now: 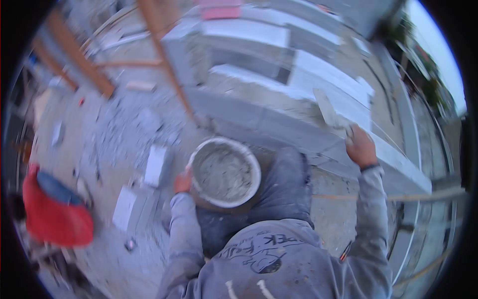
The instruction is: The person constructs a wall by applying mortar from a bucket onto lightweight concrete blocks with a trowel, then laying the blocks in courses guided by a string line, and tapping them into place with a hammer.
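Observation:
A round bucket (199, 197) of wet grey mortar (221, 172) stands beside my bent knees. My left hand (183, 180) is closed on its left rim. Out to the right, my right hand (360, 147) grips a trowel (326, 108) by the handle, its blade pointing up and left over the block wall (289, 127). Grey mortar coats part of the blade. Beneath and around the blade, rough mortar (269, 94) lies along the wall's top, next to pale blocks (328, 79).
Two loose blocks (158, 165) (130, 209) lie left of the bucket on the debris-strewn floor (129, 117). Wooden legs (79, 55) of a stand rise at the upper left. A person in red (59, 219) is at the far left. A thin strip (398, 197) crosses at the right.

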`<state>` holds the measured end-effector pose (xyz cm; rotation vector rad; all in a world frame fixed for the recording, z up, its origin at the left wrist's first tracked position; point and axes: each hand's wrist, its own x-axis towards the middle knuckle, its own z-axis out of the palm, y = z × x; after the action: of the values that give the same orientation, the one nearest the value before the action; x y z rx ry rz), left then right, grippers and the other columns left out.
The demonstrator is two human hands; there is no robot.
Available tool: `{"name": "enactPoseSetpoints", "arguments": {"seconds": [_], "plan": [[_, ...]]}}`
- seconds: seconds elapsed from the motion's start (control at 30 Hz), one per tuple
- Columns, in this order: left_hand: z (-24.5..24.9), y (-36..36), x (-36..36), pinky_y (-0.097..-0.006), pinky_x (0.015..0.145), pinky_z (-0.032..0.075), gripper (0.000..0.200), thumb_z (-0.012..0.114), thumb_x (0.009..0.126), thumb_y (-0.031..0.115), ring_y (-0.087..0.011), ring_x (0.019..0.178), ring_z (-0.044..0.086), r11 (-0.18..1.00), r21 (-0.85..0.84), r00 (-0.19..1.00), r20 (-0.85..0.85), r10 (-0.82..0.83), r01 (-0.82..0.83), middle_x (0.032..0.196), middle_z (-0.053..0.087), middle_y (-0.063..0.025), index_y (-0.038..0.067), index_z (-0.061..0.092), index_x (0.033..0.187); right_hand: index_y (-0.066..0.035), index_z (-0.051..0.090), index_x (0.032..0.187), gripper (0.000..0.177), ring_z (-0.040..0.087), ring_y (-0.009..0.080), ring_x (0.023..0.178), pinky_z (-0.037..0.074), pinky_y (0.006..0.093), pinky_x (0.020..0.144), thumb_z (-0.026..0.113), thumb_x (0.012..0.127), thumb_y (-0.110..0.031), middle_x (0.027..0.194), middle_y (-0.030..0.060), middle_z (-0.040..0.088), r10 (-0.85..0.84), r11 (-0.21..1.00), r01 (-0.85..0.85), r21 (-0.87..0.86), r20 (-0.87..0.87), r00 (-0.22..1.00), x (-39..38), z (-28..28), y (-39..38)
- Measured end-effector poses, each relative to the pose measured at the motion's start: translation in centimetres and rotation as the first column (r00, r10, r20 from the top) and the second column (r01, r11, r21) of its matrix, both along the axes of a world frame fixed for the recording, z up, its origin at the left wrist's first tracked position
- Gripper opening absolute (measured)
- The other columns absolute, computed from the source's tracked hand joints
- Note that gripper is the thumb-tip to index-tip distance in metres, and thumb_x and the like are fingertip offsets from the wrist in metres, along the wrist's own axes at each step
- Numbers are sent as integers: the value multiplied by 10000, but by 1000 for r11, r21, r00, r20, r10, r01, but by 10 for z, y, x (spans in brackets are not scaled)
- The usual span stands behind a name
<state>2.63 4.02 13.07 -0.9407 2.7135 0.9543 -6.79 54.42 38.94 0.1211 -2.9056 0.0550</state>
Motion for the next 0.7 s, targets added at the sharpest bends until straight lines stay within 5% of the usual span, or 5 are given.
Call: {"name": "enactPoseSetpoints", "arguments": {"seconds": [0.13,0.2,0.33,0.43,0.7], "plan": [[0,9,-4,-506,775,451,821,308,832,685,-457,886,585,993,-38,993,44,112,-110,901,604,-311,-61,649,865,-47,558,939,269,608,344,819,449,400,678,633,707,-160,865,166,633,467,822,-169,-544,472,748,24,-4,-94],[6,15,-4,-502,771,455,799,315,837,674,-443,874,595,992,-35,989,73,126,-124,896,610,-303,-49,654,858,-57,580,979,283,607,343,845,454,414,711,617,724,-173,884,166,637,469,854,-76,-515,699,540,24,-35,-134],[22,22,-6,-494,799,448,755,343,839,656,-429,902,591,982,61,979,109,173,-180,928,616,-283,-34,639,920,-33,521,1162,446,562,368,991,438,433,860,594,776,-245,1034,185,598,378,908,-391,-152,702,603,16,-150,-202],[29,31,-4,-472,828,442,647,437,851,569,-412,949,582,928,103,920,-131,369,-358,999,598,-287,-33,575,1043,-15,489,1190,473,494,369,1102,404,407,929,587,797,-258,1155,203,533,679,732,-546,-407,499,538,29,-172,-234],[92,71,33,-414,844,455,503,535,849,439,-377,970,585,689,511,740,-143,658,-514,1048,606,-227,9,571,1107,-22,520,1165,424,497,341,1103,397,401,933,598,789,-201,1144,194,538,646,686,-638,-351,698,310,10,-44,-243]]}}
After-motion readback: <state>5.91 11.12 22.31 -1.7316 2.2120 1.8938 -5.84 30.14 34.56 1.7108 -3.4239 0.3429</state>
